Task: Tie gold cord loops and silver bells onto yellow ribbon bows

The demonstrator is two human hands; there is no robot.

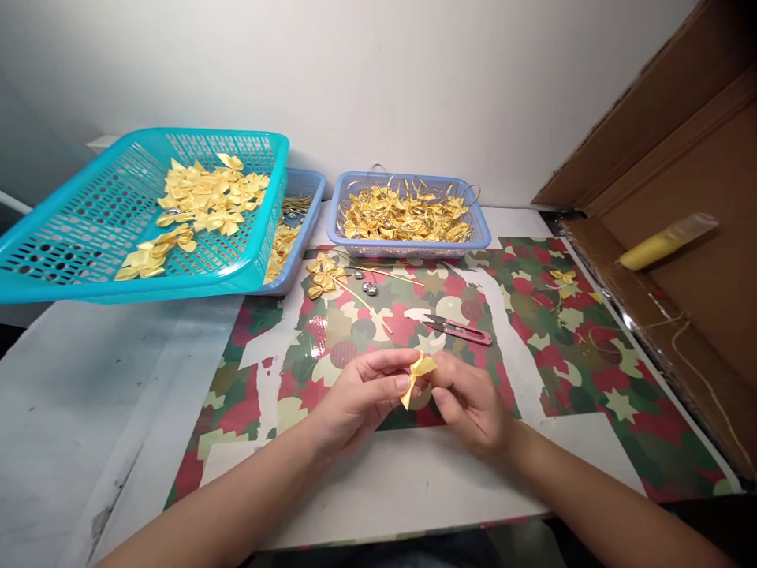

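Observation:
Low over the near middle of the table, my left hand (375, 390) pinches a small yellow ribbon bow (419, 375) between thumb and fingers. Close by on the other side is my right hand (473, 398), its fingers curled in and its fingertips at the bow's right edge. Whatever those fingers hold, if anything, is hidden. Just beyond the hands lies a pair of pink-handled thread snips (458, 328). Farther back rest several loose yellow bows (325, 276), with gold cords (367, 306) and small silver bells (367, 287) beside them.
A turquoise basket (254, 272) of bows sits at left, overlapping a blue basket (307, 221). Another blue basket (408, 249), full of bows with gold cords, stands at the back. Cardboard (668, 158) walls the right side, where a yellow tube (668, 241) sticks out.

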